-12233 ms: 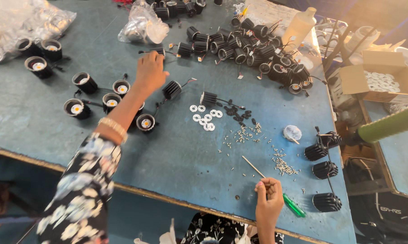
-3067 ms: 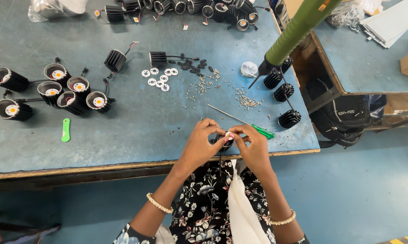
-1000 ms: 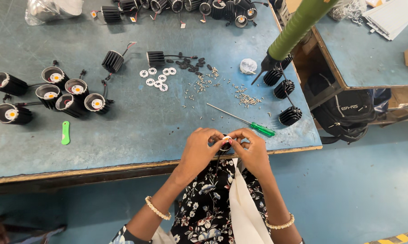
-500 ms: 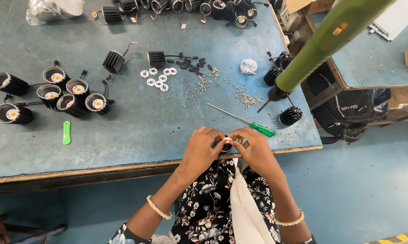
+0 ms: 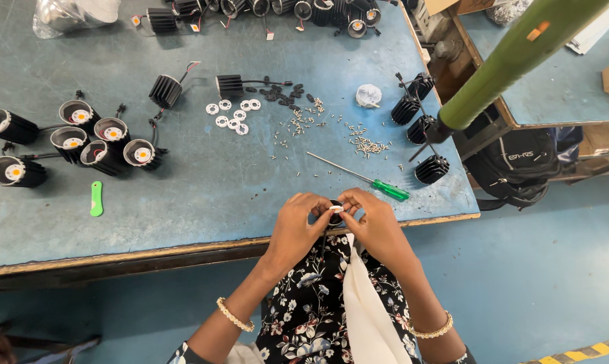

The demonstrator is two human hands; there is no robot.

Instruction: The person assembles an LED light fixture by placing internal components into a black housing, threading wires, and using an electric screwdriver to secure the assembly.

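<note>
While the row of finished black lamp housings [image 5: 82,138] and the green plastic tool [image 5: 96,199] lie where they lay a second ago on the blue table [image 5: 183,195], my hands have hardly shifted at its near edge. My left hand [image 5: 296,226] keeps its fingers curled round the small black heat-sink part [image 5: 334,214], just above my lap. My right hand [image 5: 375,226] pinches a tiny white ring [image 5: 336,209] onto its top. So I judge the seating unfinished. Further right, the green-handled screwdriver [image 5: 358,176] waits untouched, and the green pole [image 5: 513,57] has swung higher.
</note>
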